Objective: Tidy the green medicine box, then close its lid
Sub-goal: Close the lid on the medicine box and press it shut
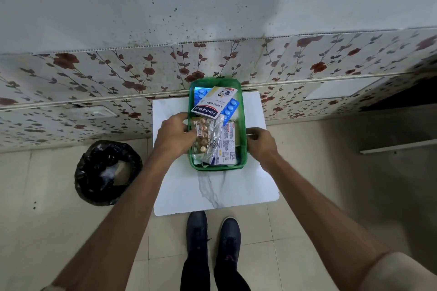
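Observation:
The green medicine box [243,149] stands open on a small white marble-look table [236,186], its far end against the wall. Inside lie a Hansaplast packet [210,106], blue blister strips [230,107], a strip of gold tablets [202,136], a crumpled silver strip [216,134] and a printed carton [228,146]. My left hand [175,134] rests at the box's left wall with fingers on the gold tablet strip. My right hand [261,143] grips the box's right rim. No lid is visible.
A bin lined with a black bag [107,172] stands on the floor left of the table. A flower-patterned wall ledge [118,82] runs behind the box. My shoes [212,231] are at the table's near edge on a tiled floor.

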